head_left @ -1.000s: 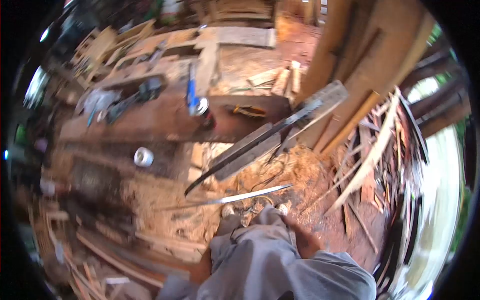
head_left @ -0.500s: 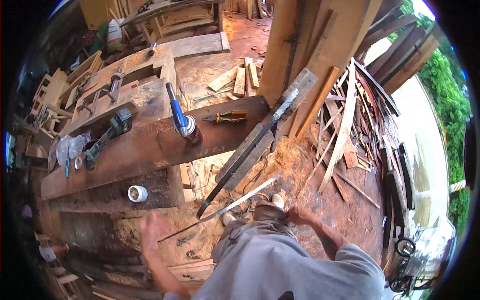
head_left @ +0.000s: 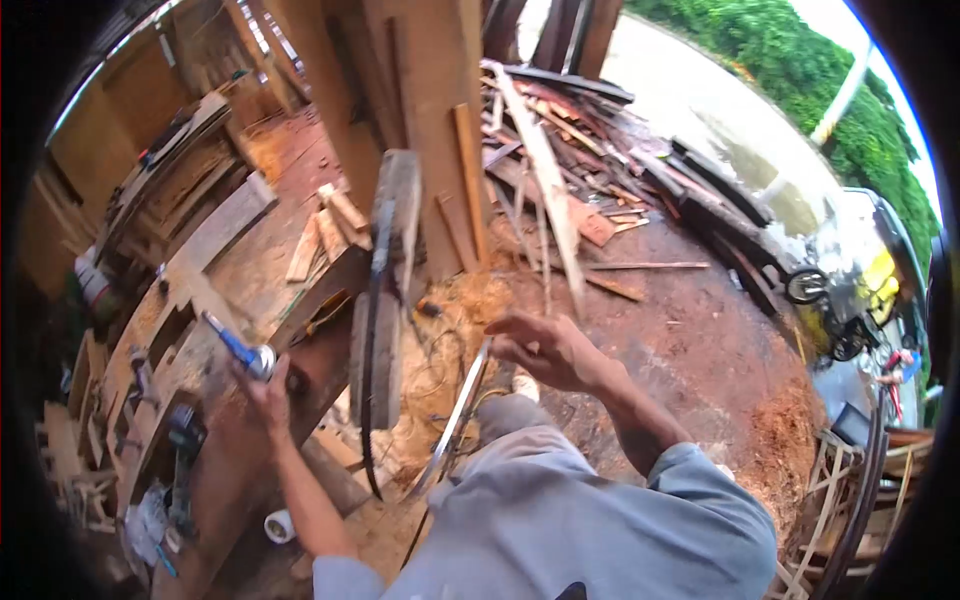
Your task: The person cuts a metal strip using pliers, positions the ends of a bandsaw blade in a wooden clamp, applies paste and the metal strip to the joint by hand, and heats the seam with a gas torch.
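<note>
My left hand (head_left: 268,396) is closed around the lower end of a blue tool (head_left: 230,340) with a black tip and a silver ring; the gripped part is hidden. My right hand (head_left: 560,352) is in front of me with fingers bent and apart. Its fingertips overlap the upper end of a shiny metal strip (head_left: 463,400); I cannot tell whether they touch. Between my hands, a long dark blade-like band (head_left: 371,340) runs along a grey wooden board (head_left: 398,215). Beside the blue tool, pliers (head_left: 327,313) with yellow and black handles lie on a brown plank (head_left: 225,480).
A white roll (head_left: 280,526) and a dark green cordless tool (head_left: 184,465) are at the left. A cable (head_left: 440,350) lies in sawdust beyond the strip. Wood offcuts (head_left: 570,140) are heaped ahead; a large timber (head_left: 435,130) stands upright. A parked motorcycle (head_left: 850,320) is at the right.
My view has swung right. My left hand has gone from above the floor to the blue tool and closed on it. My right hand has risen from my trousers and opened near the metal strip.
</note>
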`<act>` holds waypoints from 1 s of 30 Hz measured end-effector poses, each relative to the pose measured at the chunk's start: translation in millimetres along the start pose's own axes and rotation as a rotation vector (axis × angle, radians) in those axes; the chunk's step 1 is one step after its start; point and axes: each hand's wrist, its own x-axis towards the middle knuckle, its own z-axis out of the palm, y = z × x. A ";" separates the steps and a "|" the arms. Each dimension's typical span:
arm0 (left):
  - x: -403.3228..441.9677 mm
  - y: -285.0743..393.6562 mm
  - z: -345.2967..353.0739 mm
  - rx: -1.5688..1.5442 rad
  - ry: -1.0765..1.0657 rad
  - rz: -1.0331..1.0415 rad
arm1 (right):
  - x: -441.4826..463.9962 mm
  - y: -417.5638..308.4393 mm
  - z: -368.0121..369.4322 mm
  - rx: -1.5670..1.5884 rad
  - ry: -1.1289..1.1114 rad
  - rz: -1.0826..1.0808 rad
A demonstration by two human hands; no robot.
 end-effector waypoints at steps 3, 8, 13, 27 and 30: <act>0.8 5.3 0.6 -0.206 0.023 -0.016 | -17.2 -11.8 48.7 0.102 -0.265 0.126; -31.1 114.7 -60.6 -0.044 0.202 0.279 | 1.3 -47.5 85.6 0.087 -0.301 -0.230; -124.7 234.5 -66.6 -0.163 -0.026 0.421 | 28.8 -70.8 65.6 0.479 -0.403 -0.336; -189.7 345.2 101.5 -0.196 -0.417 0.167 | 25.0 79.8 -27.2 0.959 -0.113 0.509; -164.7 389.7 122.2 -0.095 -0.401 0.172 | 48.1 118.8 -40.6 0.818 0.026 0.394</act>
